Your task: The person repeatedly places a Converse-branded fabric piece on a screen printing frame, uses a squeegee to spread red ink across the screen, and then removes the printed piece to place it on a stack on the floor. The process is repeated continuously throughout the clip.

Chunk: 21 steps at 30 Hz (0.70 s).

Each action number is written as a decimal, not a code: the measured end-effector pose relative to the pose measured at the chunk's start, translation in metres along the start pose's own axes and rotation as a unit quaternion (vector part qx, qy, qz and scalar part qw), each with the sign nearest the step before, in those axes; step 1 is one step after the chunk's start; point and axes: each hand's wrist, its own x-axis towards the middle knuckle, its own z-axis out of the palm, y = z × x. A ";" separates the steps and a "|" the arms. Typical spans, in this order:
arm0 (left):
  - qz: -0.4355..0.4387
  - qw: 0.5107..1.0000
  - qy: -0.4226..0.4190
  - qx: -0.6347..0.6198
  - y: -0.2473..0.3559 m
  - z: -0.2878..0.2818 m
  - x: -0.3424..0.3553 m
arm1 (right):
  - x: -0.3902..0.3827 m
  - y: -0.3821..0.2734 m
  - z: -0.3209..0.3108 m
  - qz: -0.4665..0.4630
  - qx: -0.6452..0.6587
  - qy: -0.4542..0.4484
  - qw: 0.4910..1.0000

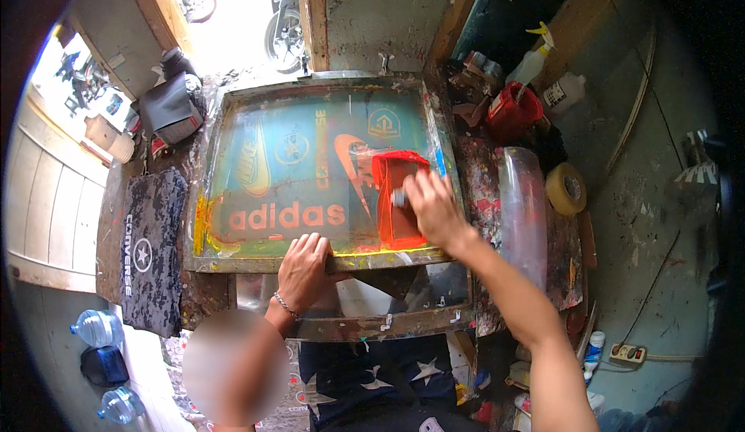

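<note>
A screen-printing frame [256, 258] with greenish mesh lies in front of me, its mesh carrying several pale and orange logo and letter shapes. My left hand [305, 265] has its fingers curled over the frame's near edge, left of the middle. At the right side of the mesh, my right hand [433, 207] grips a squeegee [399, 234] smeared with red ink. Wet red ink outlines the squeegee; the fingers partly cover it. Yellow ink stains run along the frame's near and left edges.
Left of the frame lies a dark patterned cloth [151, 254]. At the right stand a red ink tub [515, 108], a spray bottle [535, 56], a clear plastic roll [522, 207] and a tape roll [566, 188]. Clamps [384, 63] sit along the frame's far edge.
</note>
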 end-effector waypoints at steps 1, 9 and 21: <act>0.003 1.000 0.002 -0.001 0.000 -0.001 0.000 | 0.018 0.015 0.010 0.023 0.057 -0.019 0.998; -0.006 1.000 0.017 -0.004 0.002 0.000 -0.001 | 0.057 0.035 0.024 0.024 0.043 -0.064 0.997; -0.032 0.999 -0.033 0.002 0.017 -0.032 0.009 | -0.049 -0.038 -0.055 0.023 0.091 -0.024 0.995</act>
